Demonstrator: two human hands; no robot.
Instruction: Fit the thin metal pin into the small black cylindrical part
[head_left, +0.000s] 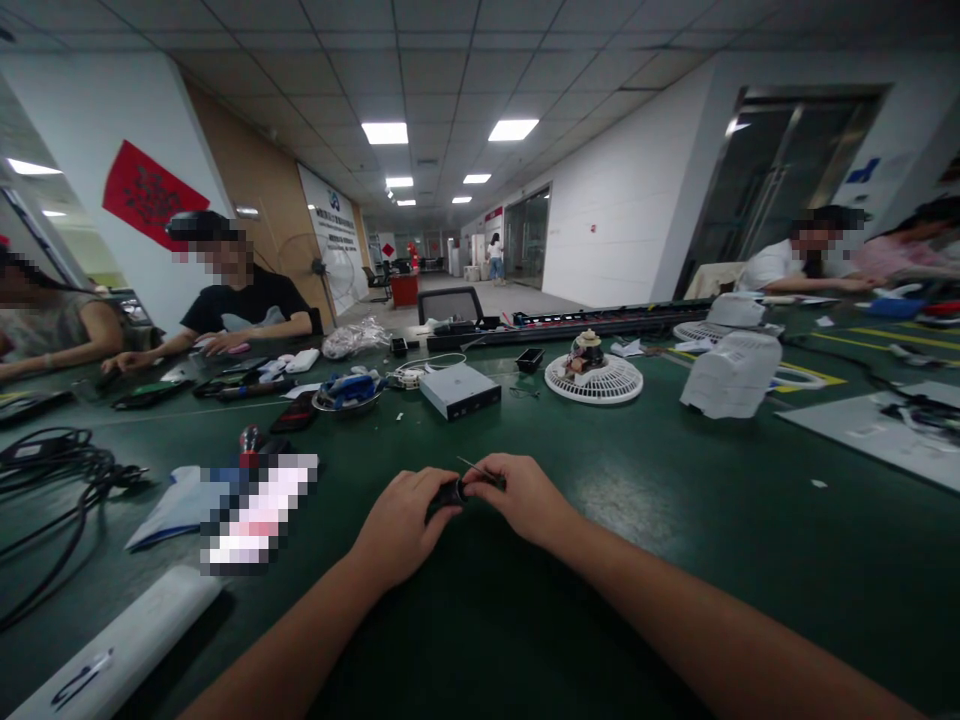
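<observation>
Over the near middle of the green table, my left hand (pixel 397 518) is closed around a small dark cylindrical part (pixel 451 493) with a lighter ring at its right end. Touching or nearly touching that end are the fingertips of my right hand (pixel 525 490), which is pinched on a thin metal rod (pixel 470 465). The rod points up and to the left; its other end is hidden in the fingers, so its kind cannot be made out. Beyond my hands lies a silver and black disc drive (pixel 460 390).
A white fan grille with a motor (pixel 594 375) and a white plastic housing (pixel 731 375) stand farther right. Black cables (pixel 67 490), a blue-white packet (pixel 180 505) and a long white case (pixel 127 645) lie left. A metal bowl (pixel 349 393) sits beyond; people work across the table.
</observation>
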